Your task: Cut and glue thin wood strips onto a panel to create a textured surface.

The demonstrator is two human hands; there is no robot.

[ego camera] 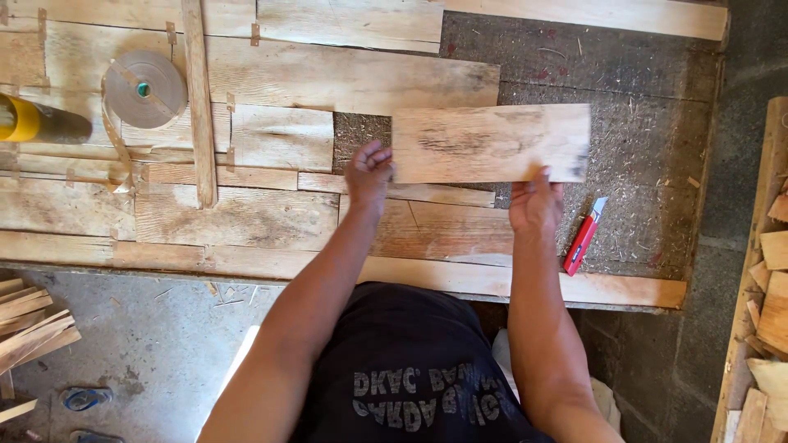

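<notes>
We are looking down on a workbench (640, 90) whose rough board top is partly covered with thin wood sheets taped edge to edge. We are holding one loose rectangular veneer sheet (491, 143) with both hands, just above the bare right-hand part of the bench. The left hand (368, 174) is gripping the sheet's left short edge, fingers curled onto its face. The right hand (535, 205) is pinching the lower long edge towards the right, thumb on top. The hands are well apart, each one clamped on the sheet, which is lying level with its long side running left to right.

We are noting the sheet's left end sitting beside a smaller taped panel (282, 138), with a patch of bare bench showing between them. A red utility knife (584, 237) is lying on the bench just right of the right hand, not touched by it. A roll of brown paper tape (146, 89) is resting on the joined sheets at the far left, its loose end trailing down. A narrow wooden strip (199, 107) is lying upright across the sheets beside the roll. A yellow-ended cylinder (37, 121) is showing at the left edge. Offcuts (771, 303) are stacked at the right.
</notes>
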